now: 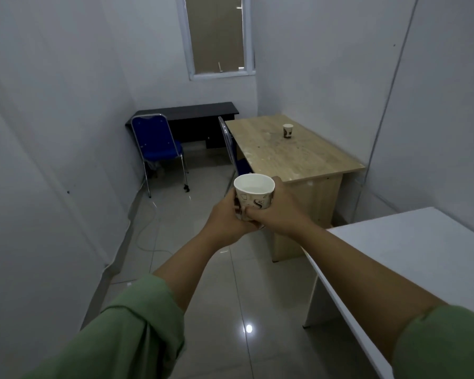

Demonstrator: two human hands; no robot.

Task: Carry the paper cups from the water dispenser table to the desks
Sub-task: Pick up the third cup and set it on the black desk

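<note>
Two hands, one paper cup, carried upright at the centre of the frame.

The left hand [225,214] and right hand [274,212] wrap the printed paper cup [255,195] from both sides, likely to keep it level in mid-air over the tiled floor [203,269]. A second paper cup [287,131] already stands on the wooden surface [298,154] right of centre, so the black desk [186,113] beyond or the white surface [411,255] at lower right probably awaits this one.

Blue chair [159,144] by black table; window [216,36] above; cable [145,233] on floor.
</note>
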